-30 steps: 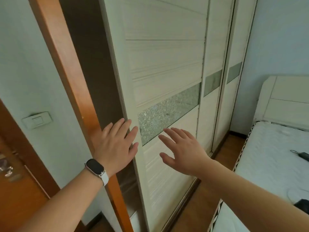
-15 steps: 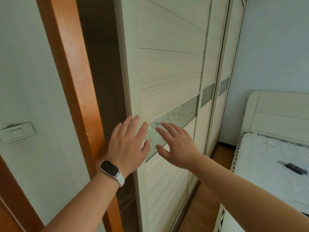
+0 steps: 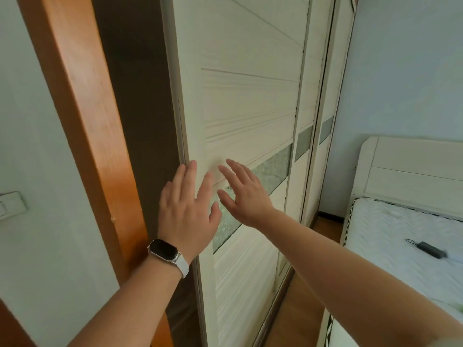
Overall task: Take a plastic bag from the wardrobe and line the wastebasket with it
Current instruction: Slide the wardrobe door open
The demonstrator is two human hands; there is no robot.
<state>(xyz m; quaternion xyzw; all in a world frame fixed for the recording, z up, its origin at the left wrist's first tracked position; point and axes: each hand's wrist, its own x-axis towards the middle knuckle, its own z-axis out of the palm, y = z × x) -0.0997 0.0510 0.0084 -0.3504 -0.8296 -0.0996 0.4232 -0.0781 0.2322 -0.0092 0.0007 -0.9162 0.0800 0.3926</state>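
Note:
The cream wardrobe's sliding door (image 3: 250, 101) fills the middle of the view, with a frosted glass strip across it. My left hand (image 3: 188, 211), a watch on its wrist, lies flat with spread fingers over the door's left edge. Just to the right, my right hand (image 3: 246, 196) rests flat on the door panel, fingers apart and pointing up-left. Neither hand holds anything. A dark gap (image 3: 140, 101) shows left of the door edge. No plastic bag or wastebasket is in view.
An orange-brown wooden door frame (image 3: 82, 116) runs beside the wardrobe on the left, with a wall switch (image 3: 11, 205) further left. A bed with a white mattress (image 3: 400, 234) and headboard stands at the right; a black charger (image 3: 429, 249) lies on it.
Both hands have moved closer together on the door's left edge, and the view has shifted left and nearer to the wardrobe. The dark gap looks a little wider.

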